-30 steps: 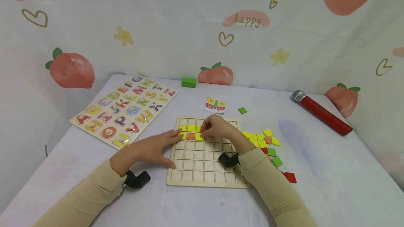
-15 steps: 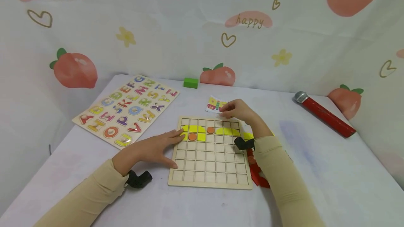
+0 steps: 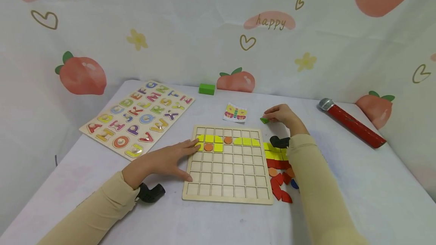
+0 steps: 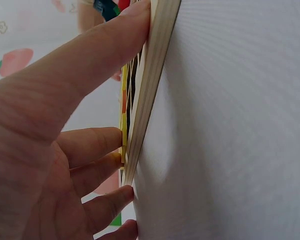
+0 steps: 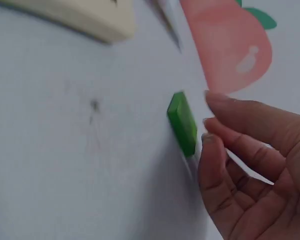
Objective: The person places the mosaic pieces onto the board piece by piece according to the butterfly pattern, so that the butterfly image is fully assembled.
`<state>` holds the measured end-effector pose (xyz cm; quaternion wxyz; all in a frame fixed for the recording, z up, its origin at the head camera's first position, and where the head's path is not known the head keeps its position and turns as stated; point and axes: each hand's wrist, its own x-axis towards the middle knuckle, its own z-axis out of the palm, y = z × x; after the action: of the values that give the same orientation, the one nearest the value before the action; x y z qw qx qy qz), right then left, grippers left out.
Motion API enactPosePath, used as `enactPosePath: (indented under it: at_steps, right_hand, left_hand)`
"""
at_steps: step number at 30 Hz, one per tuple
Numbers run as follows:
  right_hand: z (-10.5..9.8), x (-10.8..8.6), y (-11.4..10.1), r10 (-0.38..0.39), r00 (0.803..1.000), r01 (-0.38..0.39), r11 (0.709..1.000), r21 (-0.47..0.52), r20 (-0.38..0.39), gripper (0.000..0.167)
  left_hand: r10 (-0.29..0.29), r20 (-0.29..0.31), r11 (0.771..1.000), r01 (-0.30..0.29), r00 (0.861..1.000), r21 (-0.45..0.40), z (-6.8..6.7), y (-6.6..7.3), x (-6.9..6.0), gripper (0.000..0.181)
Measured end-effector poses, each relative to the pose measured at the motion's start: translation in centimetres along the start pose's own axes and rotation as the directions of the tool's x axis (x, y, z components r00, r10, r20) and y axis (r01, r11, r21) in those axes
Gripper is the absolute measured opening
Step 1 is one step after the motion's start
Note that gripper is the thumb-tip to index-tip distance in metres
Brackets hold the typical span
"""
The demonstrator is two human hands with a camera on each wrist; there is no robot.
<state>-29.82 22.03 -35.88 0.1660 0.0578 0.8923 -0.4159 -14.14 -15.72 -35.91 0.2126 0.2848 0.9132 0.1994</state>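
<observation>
White tabletop (image 3: 218, 224) lay nearest. The person's left hand (image 3: 167, 158) rested, fingers spread wide, on the left edge of a light wooden gridded board (image 3: 228, 200), whose upper cells held flat yellow tiles (image 3: 209, 138) and round orange tiles (image 3: 208, 147). Beyond it lay a paper card with a butterfly print (image 3: 235, 112). Right of the card, the right hand (image 3: 282, 114) curved its narrowly parted fingers just beside a small green tile (image 3: 264, 120). Farther stood a green rectangular block (image 3: 207, 89).
</observation>
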Motion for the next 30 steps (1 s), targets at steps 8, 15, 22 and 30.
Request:
enactPosePath:
  at_steps: [8, 15, 22, 30]
  right_hand:
    - [0.1, 0.3, 0.3, -0.004, 1.000, 0.005, 0.998, -0.068, 0.009, 0.033]
    - [-0.1, -0.2, 0.6, -0.032, 0.999, 0.033, 0.999, -0.017, 0.031, 0.028]
    - [-0.2, -1.2, 0.9, -0.064, 0.996, 0.059, 0.995, 0.086, 0.059, 0.027]
    - [0.8, -3.4, -0.1, -0.160, 0.978, 0.141, 0.980, 0.139, 0.131, 0.029]
  left_hand:
    - [-0.011, 0.003, 1.000, 0.011, 1.000, -0.012, -0.1, 0.0, 0.0, 0.096]
    - [-0.009, 0.005, 1.000, 0.010, 1.000, -0.024, -0.1, 0.1, 0.0, 0.095]
    - [-0.011, 0.003, 1.000, 0.011, 1.000, -0.017, 0.0, -0.1, 0.0, 0.096]
    - [-0.016, 0.008, 1.000, 0.016, 1.000, -0.013, 0.0, 0.1, 0.0, 0.095]
